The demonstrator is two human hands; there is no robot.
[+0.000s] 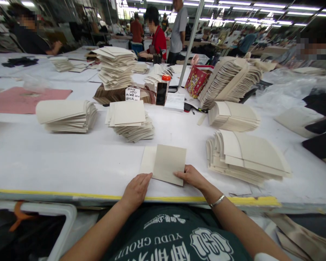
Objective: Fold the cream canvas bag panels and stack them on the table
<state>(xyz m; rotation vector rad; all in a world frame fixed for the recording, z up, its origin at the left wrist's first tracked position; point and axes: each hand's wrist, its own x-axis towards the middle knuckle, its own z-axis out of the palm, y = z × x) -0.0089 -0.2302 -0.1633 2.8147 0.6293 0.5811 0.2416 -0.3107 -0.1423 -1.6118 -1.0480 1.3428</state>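
A flat beige panel (170,163), stiff like card or backed fabric, lies on the white table in front of me. Its right edge is pinched by my right hand (191,176), thumb on top and fingers underneath. A paler panel (146,159) shows on its left side, partly covered by the beige one. My left hand (137,188) rests at the lower left edge of these panels, fingers stretched out and lying flat, touching the edge. Just beyond is a fanned stack of cream panels (129,114). To the right lies a strapped bundle of larger curved panels (247,152).
Another folded bundle (65,114) sits at left, near a pink sheet (29,99). Farther back stand a tall panel stack (115,67), a phone (161,93), a red bag (198,80) and a metal pole (191,43). A yellow strip (92,194) edges the table. Several people work behind.
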